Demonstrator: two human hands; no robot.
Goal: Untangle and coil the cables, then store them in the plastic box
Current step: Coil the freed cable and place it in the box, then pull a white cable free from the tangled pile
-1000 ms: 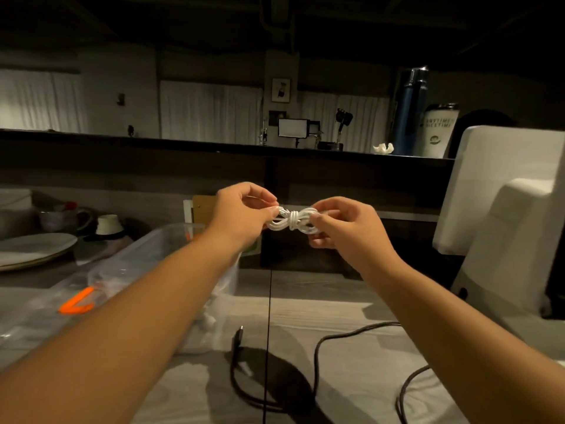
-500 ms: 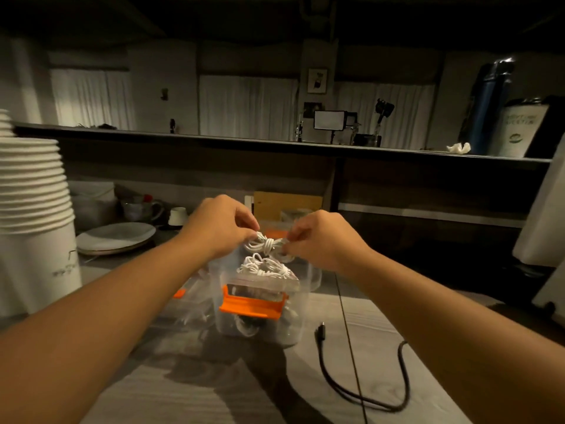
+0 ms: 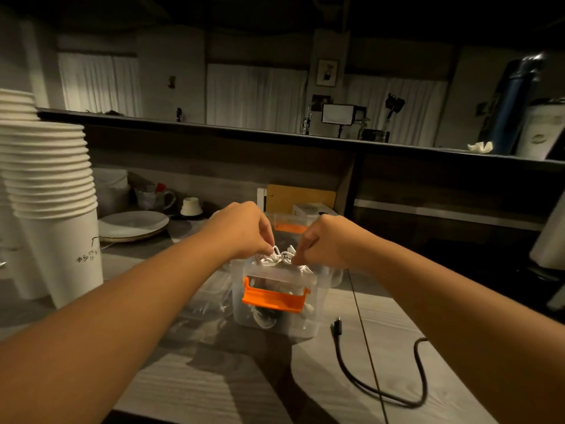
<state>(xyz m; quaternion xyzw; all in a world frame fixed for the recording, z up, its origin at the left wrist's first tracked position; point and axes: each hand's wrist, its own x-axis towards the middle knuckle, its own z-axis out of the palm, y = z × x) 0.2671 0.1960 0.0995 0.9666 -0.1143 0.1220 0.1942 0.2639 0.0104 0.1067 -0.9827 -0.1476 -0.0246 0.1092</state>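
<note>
A coiled white cable bundle [image 3: 278, 256] hangs at the open top of a clear plastic box [image 3: 308, 324] with orange latches [image 3: 273, 298]. My left hand [image 3: 241, 229] pinches the bundle's left end and my right hand [image 3: 325, 241] pinches its right end. Both hands are just above the box rim, over other white cable coils lying inside. A loose black cable [image 3: 379, 390] lies on the wooden table to the right of the box, its plug end [image 3: 337, 325] near the box's corner.
Tall stacks of white paper cups [image 3: 52, 191] stand at the left. Plates [image 3: 133, 224] and mugs [image 3: 153, 197] sit behind them. The box's clear lid [image 3: 211, 296] lies left of the box. A white appliance [image 3: 550, 240] is at the right edge. A raised counter runs across the back.
Both hands carried the white bundle from mid-air down and left to the box's open top. The view swung left, bringing the cups and the box into the centre.
</note>
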